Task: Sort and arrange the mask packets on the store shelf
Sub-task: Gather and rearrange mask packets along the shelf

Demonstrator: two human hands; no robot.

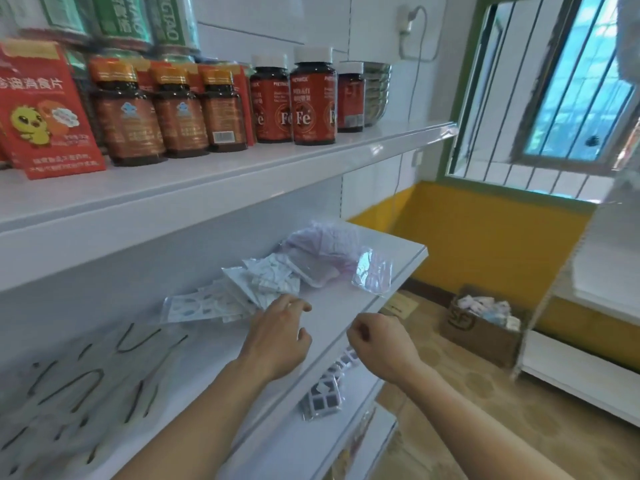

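Shelf edge: the white middle shelf (398, 251) runs from lower left to its right end at centre right of the frame; beyond that end lie open floor and a yellow wall base.
Open room: a bare strip of shelf runs between the packets and the front edge, under both hands.
Mask packets: a loose heap of clear mask packets (263, 282) lies in the middle of the frame on that shelf, fanned and overlapping; one clear packet (372, 273) sits apart near the front edge at the right.
Left hand: the left hand (278, 336) reaches over the shelf, fingers loosely extended, fingertips touching the near edge of the heap; it grips nothing.
Right hand: the right hand (381, 344) hovers just off the front edge, fingers curled in; whether it pinches anything I cannot tell.
Upper shelf: brown supplement bottles (162, 109) and red bottles marked "Fe" (313, 98) stand in the upper left, beside a red box (45, 109) with a yellow chick and Chinese print.
Lower shelf: dark-squared packets (322, 398) lie below the hands.
Floor: a cardboard box (481, 327) of small packets sits at the right, by the wall.
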